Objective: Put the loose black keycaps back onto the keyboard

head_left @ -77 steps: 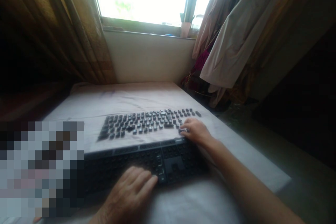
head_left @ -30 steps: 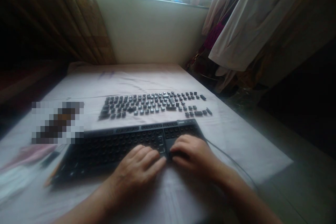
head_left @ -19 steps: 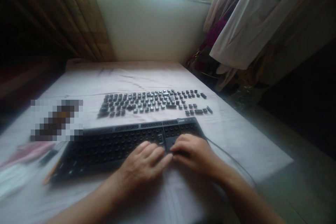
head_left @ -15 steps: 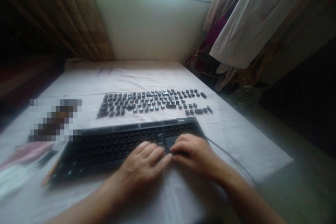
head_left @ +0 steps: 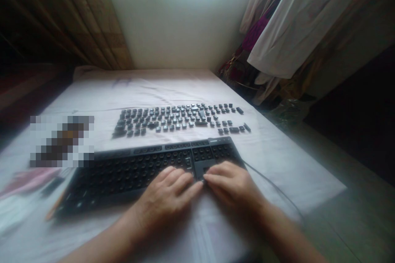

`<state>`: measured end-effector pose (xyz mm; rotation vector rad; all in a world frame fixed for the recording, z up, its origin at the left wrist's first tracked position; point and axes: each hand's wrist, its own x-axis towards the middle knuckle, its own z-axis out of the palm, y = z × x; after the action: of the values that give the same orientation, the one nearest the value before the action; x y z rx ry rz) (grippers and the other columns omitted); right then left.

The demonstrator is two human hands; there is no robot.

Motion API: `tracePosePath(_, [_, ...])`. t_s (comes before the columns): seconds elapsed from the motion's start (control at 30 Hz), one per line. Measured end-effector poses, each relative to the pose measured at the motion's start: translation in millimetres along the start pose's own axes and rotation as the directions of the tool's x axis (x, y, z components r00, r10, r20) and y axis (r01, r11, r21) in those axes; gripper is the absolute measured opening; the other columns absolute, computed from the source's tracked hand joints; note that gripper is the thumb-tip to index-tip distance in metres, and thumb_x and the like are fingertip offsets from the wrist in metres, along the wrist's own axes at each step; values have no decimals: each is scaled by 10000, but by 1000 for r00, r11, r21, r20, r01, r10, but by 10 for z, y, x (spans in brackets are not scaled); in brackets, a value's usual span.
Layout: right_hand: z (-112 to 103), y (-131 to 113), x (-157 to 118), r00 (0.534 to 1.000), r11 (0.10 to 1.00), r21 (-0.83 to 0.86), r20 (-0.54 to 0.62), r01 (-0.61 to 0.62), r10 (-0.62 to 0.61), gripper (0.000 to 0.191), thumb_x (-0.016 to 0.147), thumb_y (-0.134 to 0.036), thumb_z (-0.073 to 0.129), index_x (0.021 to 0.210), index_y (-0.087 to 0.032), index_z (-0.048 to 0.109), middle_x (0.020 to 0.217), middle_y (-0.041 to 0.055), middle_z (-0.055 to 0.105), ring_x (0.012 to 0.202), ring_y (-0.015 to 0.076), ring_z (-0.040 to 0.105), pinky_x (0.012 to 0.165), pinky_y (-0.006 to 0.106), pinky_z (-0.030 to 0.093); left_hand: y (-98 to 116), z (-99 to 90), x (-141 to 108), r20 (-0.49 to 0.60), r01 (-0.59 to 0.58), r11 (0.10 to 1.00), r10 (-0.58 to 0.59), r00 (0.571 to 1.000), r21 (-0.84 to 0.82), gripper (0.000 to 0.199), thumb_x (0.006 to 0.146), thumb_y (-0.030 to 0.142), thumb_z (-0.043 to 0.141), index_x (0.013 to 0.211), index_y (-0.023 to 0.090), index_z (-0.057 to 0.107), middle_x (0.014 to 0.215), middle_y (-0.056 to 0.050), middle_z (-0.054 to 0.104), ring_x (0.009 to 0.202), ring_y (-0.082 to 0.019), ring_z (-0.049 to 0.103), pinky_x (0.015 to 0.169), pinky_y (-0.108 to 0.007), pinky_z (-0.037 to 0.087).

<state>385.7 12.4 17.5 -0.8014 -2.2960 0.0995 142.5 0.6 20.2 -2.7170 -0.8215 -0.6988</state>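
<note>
A black keyboard (head_left: 123, 176) with many bare key sockets lies across the bed in front of me. My left hand (head_left: 171, 191) is closed on its front edge, fingers bent over the lower rows and thumb stretched to the right. Beside that thumb, my right hand (head_left: 230, 183) bends over the lower right of the board with its fingertips pinched together. Whatever sits between those fingertips is too small and blurred to make out. Behind the board, loose black keycaps (head_left: 166, 119) lie in rows laid out much like a keyboard.
A cable (head_left: 271, 183) runs from the board's right side toward the bed edge. At left are a pixelated patch (head_left: 63, 141), a pink cloth (head_left: 29, 181) and an orange stick-like item (head_left: 55, 205) by the keyboard. Clothes (head_left: 284, 28) hang at right; a curtain (head_left: 89, 20) hangs at left.
My right hand has shifted slightly right, its fingers straighter and the thumb more tucked beneath. My left hand stays on the keyboard. The keycap rows look the same.
</note>
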Motion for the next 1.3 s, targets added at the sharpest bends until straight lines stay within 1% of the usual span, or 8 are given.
tracePosePath(0.17, [-34,-67,47,998,988,-144,16,56,-54,174,959,-136,520,1007,-165,684,863,76,717,705,184,591,647,317,508,1,4,5,13,-1,1000,1,1000,-4,263,1008,208,482,1226,231,629,1033,-28,682,952,-178,604,940,-367,454])
tracePosePath(0.27, [-39,-105,71,997,980,-184,9,79,-79,178,955,-126,508,1000,-143,680,863,84,718,703,191,582,649,329,493,10,7,11,3,11,1000,-11,1000,-4,253,1009,204,483,1211,229,632,1025,-22,680,944,-177,601,947,-368,445])
tracePosePath(0.5, [-7,-141,68,996,979,-184,18,88,-86,160,946,-122,528,944,-137,687,842,74,720,715,194,584,680,345,480,14,17,13,28,9,1000,-9,1000,-7,229,1017,209,451,1138,224,645,990,-31,656,927,-175,585,928,-358,440])
tracePosePath(0.63, [0,-139,61,997,980,-186,-2,75,-77,158,937,-117,535,943,-139,692,855,74,729,723,194,593,684,348,483,11,21,18,17,6,1000,-6,1000,-16,225,1020,222,456,1142,223,645,1000,-24,668,929,-180,593,944,-362,430])
tracePosePath(0.8, [3,-150,56,998,980,-188,-21,60,-65,160,939,-131,534,947,-158,691,858,71,736,710,192,600,671,341,473,10,25,18,13,3,1000,-3,1000,-29,214,1010,214,472,1138,216,644,994,-32,663,911,-182,590,913,-364,444])
tracePosePath(1.0, [21,-157,66,997,982,-186,-59,44,-56,153,937,-127,540,941,-156,690,832,63,729,695,192,598,671,336,453,13,32,-4,-2,6,1000,-6,1000,-25,213,997,201,495,1155,221,637,1004,-35,654,939,-183,582,936,-363,441])
tracePosePath(1.13, [38,-143,69,995,982,-184,-77,48,-63,163,943,-125,530,929,-160,688,820,60,723,684,184,587,670,326,445,2,52,-13,-22,5,999,-6,1000,-34,230,1007,205,470,1165,213,637,1000,-34,656,925,-188,578,935,-369,435])
tracePosePath(1.3, [54,-133,70,997,983,-176,-45,51,-60,172,940,-134,529,877,-180,682,779,44,706,653,174,572,633,322,431,2,71,-42,-5,0,1000,0,1000,-20,237,997,197,486,1186,223,629,1005,-38,644,936,-185,572,942,-372,446])
